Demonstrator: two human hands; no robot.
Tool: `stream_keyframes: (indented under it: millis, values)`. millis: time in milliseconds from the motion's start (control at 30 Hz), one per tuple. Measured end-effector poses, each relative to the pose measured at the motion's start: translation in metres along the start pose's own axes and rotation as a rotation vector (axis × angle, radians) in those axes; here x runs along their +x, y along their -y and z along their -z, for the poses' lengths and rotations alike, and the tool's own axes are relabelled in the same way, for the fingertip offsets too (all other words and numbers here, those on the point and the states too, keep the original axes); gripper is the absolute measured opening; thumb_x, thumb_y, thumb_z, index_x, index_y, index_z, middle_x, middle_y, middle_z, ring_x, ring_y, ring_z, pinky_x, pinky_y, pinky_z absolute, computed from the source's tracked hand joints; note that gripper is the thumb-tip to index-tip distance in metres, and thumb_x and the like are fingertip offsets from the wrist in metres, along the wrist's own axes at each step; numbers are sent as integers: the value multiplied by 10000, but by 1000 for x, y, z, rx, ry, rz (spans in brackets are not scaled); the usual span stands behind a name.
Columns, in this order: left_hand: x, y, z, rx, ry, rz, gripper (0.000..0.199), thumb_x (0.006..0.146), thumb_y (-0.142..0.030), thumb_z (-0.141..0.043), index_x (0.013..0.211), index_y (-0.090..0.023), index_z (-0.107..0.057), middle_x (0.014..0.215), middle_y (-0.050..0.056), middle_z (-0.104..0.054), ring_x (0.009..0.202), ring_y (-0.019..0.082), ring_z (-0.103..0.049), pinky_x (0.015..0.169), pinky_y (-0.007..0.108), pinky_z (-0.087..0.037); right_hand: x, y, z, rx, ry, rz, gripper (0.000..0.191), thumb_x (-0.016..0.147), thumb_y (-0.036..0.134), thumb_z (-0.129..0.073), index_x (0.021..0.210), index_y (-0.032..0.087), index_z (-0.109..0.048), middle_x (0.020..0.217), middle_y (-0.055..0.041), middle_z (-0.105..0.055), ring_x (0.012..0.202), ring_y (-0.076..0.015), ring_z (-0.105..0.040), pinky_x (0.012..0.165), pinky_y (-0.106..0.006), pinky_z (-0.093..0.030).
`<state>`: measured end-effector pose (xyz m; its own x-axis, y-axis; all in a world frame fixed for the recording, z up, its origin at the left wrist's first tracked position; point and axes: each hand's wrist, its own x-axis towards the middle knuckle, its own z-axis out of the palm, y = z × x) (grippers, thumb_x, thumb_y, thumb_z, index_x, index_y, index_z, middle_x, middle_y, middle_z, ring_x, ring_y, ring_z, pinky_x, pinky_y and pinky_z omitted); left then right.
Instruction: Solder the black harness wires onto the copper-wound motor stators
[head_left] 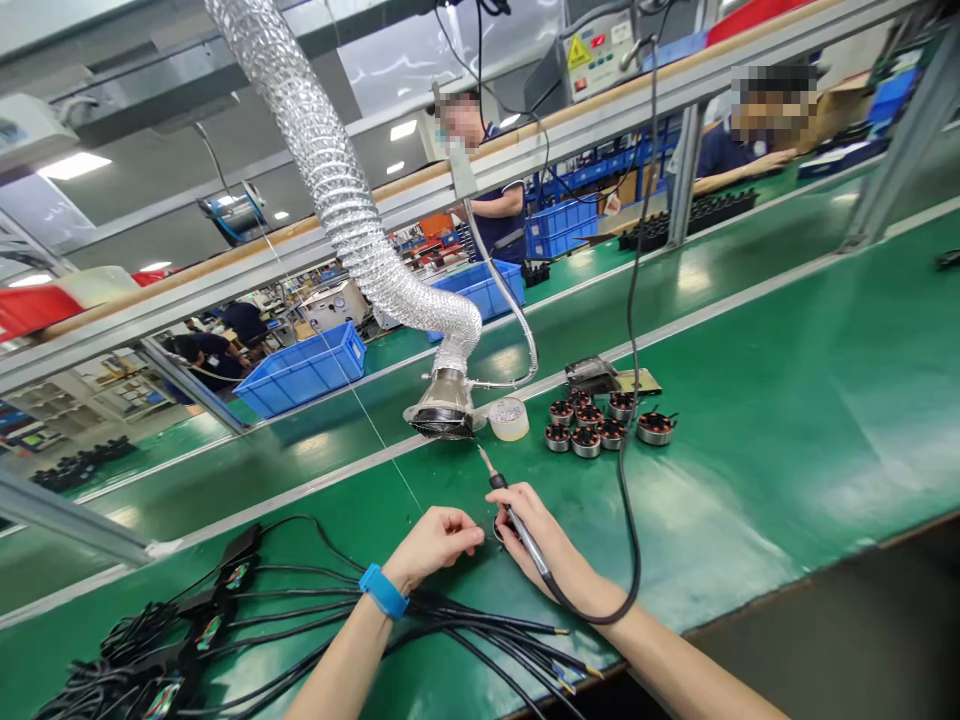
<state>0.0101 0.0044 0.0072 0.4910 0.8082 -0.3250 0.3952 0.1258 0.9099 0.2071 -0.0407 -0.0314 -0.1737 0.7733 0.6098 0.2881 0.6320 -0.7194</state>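
My right hand is closed round a soldering iron, its tip pointing up and away from me. Under those fingers a small round motor part shows, mostly hidden. My left hand, with a blue wristband, pinches close beside that part. A thin solder wire runs down from a hanging spool to the left hand; its end is hidden by the fingers. Several motor stators with copper windings stand together beyond my right hand. One more stator sits at their right.
A silver extraction duct hangs down to a hood ahead of my hands. Beside it stands a small round tub. Black cables spread across the left and front. The iron's cord loops over my right forearm. People work beyond the rail.
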Motion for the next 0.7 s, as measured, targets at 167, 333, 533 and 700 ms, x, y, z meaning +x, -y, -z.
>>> stream_keyframes:
  millis: [167, 333, 533, 700]
  values:
    - [6, -3, 13, 86, -114, -4, 489, 719, -601, -713, 730, -126, -597, 595, -48, -500, 450, 36, -293, 440, 217, -179, 2, 6, 17, -167, -163, 10, 382, 959, 130, -422, 1310, 274, -472, 1074, -70, -497, 899, -161, -626, 813, -299, -558]
    - [30, -5, 50, 92, -363, -39, 477, 701, -592, -722, 724, -130, -604, 568, -35, -506, 439, 64, -368, 453, 221, -276, 8, -7, 61, -576, -339, 60, 360, 966, 164, -464, 1315, 246, -503, 1097, -104, -504, 903, -223, -615, 808, -375, -535]
    - [27, -2, 80, 92, -748, -157, 316, 900, -376, -527, 1027, -119, -660, 893, 79, -658, 652, 117, -543, 592, 231, -422, 22, -43, 106, -886, -385, -43, 382, 946, 210, -469, 1320, 167, -538, 1145, -153, -508, 866, -266, -605, 748, -393, -532]
    - [-15, 0, 42, 48, -807, -343, 457, 977, -407, -414, 1377, -191, -465, 902, 38, -676, 519, 96, -407, 505, 236, -342, 25, -56, 120, -903, -342, -121, 437, 910, 244, -506, 1338, 160, -514, 1180, -153, -492, 815, -247, -610, 677, -348, -521]
